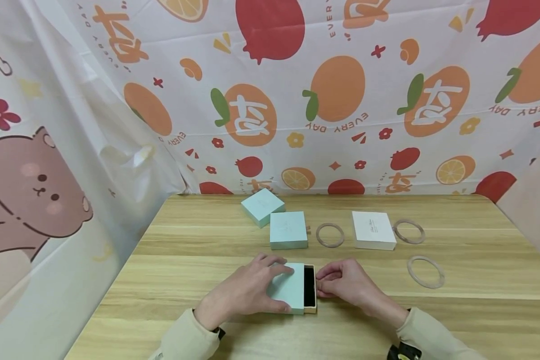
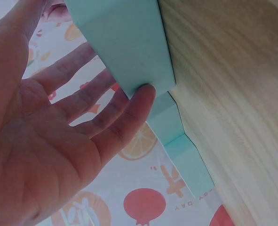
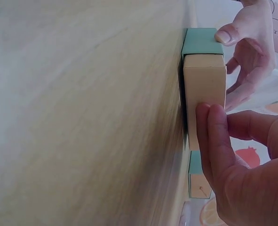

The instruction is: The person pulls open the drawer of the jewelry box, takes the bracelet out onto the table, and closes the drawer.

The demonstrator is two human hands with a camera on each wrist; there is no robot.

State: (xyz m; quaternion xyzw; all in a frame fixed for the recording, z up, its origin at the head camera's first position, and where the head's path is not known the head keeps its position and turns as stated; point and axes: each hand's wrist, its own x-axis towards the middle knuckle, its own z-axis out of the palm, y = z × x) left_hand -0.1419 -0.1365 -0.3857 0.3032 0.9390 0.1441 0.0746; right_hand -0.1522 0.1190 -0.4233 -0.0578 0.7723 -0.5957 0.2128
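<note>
My left hand (image 1: 254, 285) holds a mint-green sliding box (image 1: 279, 287) on the wood table, its thumb along the near side and a finger lying over the top. In the left wrist view other fingers rest against the box's side and corner (image 2: 134, 52). From the box's right end a cream drawer (image 3: 204, 84) sticks out a little, with a black lining (image 1: 309, 287) inside. My right hand (image 1: 348, 285) presses its straight fingertips (image 3: 217, 115) on the drawer's end face. Whether its thumb also touches the drawer cannot be told.
Behind stand two mint-green boxes, one square-on (image 1: 288, 230) and one turned (image 1: 263, 205). Right of them are a white box (image 1: 373, 230) and three pale rings, one by the mint box (image 1: 330, 235), one behind (image 1: 409, 231), one nearer (image 1: 425, 272). A fruit-print cloth (image 1: 292, 125) hangs behind.
</note>
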